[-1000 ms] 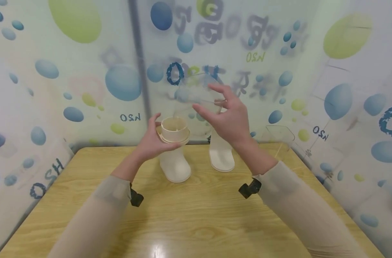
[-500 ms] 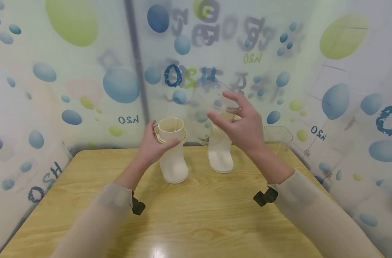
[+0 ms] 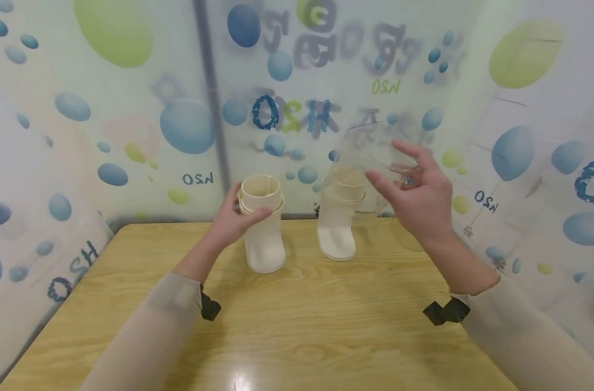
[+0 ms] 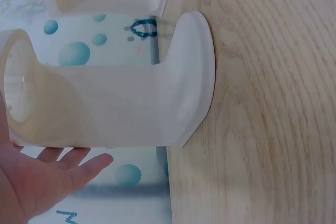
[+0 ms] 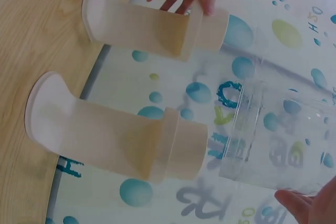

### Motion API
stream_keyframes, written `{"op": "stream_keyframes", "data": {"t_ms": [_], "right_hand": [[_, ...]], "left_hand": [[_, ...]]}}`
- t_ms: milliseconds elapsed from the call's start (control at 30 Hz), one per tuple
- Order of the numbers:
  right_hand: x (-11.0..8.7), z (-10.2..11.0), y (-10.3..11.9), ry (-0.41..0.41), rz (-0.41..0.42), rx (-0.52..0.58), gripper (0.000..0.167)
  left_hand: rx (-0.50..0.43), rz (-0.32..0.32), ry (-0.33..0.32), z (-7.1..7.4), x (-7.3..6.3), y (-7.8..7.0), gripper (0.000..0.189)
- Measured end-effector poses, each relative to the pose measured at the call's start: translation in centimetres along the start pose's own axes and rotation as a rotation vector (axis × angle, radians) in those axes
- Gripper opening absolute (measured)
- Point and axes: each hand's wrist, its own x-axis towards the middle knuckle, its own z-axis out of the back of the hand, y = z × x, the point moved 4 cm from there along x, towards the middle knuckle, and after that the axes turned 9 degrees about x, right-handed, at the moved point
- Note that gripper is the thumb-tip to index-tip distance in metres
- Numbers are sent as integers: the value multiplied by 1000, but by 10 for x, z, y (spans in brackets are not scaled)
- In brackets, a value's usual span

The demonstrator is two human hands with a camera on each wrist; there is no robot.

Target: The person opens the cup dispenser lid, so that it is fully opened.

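My left hand (image 3: 228, 224) holds the round collar of a cream plastic stand (image 3: 264, 247), its thumb across the front. This stand is upright on the table, with a curved foot and an open ring on top. A matching stand (image 3: 337, 236) stands to its right. With thumb and fingers apart on its sides, my right hand (image 3: 423, 198) grips a clear plastic container (image 5: 283, 137) in the air. The container's lower end is beside and slightly above the right stand's ring (image 5: 189, 150), apart from it in the right wrist view. Its outline is faint in the head view.
Both stands are on a light wood table (image 3: 297, 331), near its back edge. Patterned wall panels (image 3: 145, 125) with blue and green drops rise behind and at both sides. Dark cameras sit on both wrists.
My right hand has carried the clear container rightward, from above the left stand to beside the right stand's top. My left hand stays at the left stand, which now looks straighter.
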Motion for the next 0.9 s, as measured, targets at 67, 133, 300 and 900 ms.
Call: {"op": "stream_keyframes", "data": {"t_ms": [67,133,300,900], "right_hand": [[2,14,-3,-41,-1,-4,58],[4,29,-6,-78,-11,-24,59],[6,60,-17,-128,-115,-89,61],[-25,116,-75,-69,-403,-328,71]], "left_hand": [[15,5,18,1,1,1,109],[26,8,35,2,2,1,109],[68,19,50,5,5,3,113],[90,-1,78,12,12,6,105]]}}
